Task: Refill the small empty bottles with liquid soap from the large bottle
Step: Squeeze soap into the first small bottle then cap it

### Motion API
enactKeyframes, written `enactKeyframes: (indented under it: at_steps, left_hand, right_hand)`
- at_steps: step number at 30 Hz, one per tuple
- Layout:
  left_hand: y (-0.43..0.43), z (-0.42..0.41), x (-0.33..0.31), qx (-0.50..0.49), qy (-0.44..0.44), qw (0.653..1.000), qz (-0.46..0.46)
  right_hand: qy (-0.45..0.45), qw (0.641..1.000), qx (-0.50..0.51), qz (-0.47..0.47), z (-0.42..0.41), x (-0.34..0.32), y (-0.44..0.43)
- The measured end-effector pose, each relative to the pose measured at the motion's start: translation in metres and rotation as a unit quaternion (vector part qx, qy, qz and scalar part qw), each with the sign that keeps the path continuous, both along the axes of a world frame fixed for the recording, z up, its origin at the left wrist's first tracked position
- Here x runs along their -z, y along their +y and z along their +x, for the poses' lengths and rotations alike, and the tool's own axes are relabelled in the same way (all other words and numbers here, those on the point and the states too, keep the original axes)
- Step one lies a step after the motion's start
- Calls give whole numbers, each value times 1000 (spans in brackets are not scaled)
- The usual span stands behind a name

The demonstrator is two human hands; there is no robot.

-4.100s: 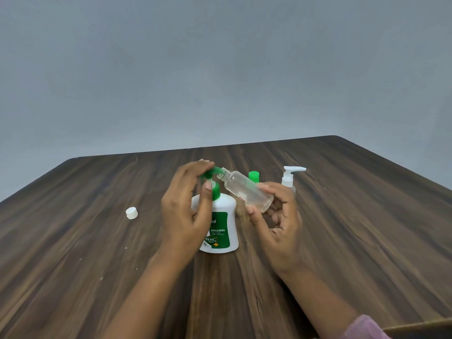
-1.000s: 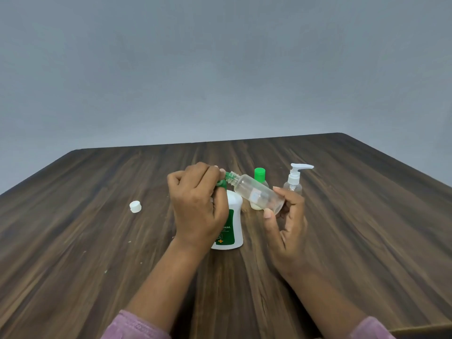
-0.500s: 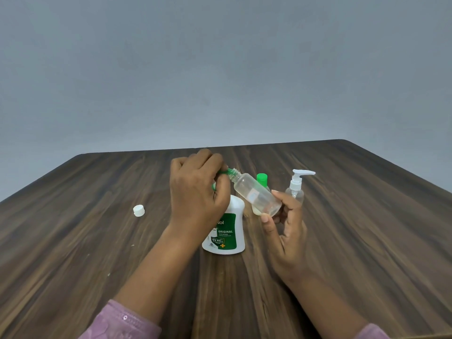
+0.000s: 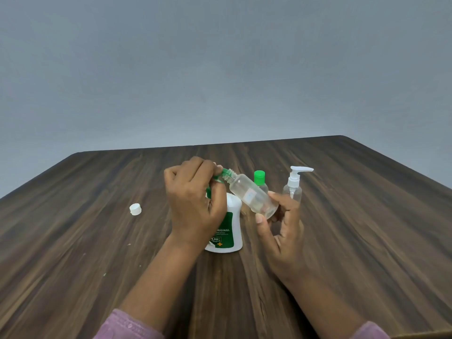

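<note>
Left hand (image 4: pixel 193 204) dipped, hiding most of green pump (image 4: pixel 223 172)

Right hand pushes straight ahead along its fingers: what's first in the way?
Probably the clear pump bottle, standing just beyond the right hand's fingertips; the gap in depth is unclear.

- The left hand (image 4: pixel 193 206) grips the green pump (image 4: pixel 223 172) on the big soap bottle (image 4: pixel 233 231).
- The right hand (image 4: pixel 281 233) holds a small clear bottle (image 4: pixel 252 195), tipped, with its mouth at the pump.
- A white cap (image 4: pixel 135 209) lies on the table (image 4: pixel 73 241).
</note>
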State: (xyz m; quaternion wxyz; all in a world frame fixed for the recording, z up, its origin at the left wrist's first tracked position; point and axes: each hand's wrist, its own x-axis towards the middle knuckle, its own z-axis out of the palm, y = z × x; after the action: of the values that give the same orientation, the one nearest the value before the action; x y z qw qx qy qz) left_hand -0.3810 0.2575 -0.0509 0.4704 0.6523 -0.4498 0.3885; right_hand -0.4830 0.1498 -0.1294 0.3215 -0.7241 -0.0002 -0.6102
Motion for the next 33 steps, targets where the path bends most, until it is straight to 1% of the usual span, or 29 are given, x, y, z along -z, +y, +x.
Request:
enactKeyframes:
  at_steps: [3,6,10,16,20,26,33]
  left_hand:
    - [3,2,-9,-4,-9,1000,22]
    - [0,5,-14,-5,-22,999,40]
    - [-6,3,-7,-2,-27,999,23]
    - [-11,2,12,0,-4,1000,-16]
    - [-5,0,5,5,-4,1000,-13]
    - [0,2,-12,4,-12,1000,24]
    - [-3,-1,6,-3,6,1000,10]
  right_hand:
    - [0,1000,12,-18,1,-2,0]
    - [0,1000,25,-17,1,-2,-1]
    - [-7,1000,30,5,0,-3,0]
    - [-1,999,27,24,-2,-1,2]
    - [5,1000,16,20,-2,-2,1]
    - [10,1000,-10,23,0,-2,0]
    - [25,999,9,23,1,0,-1]
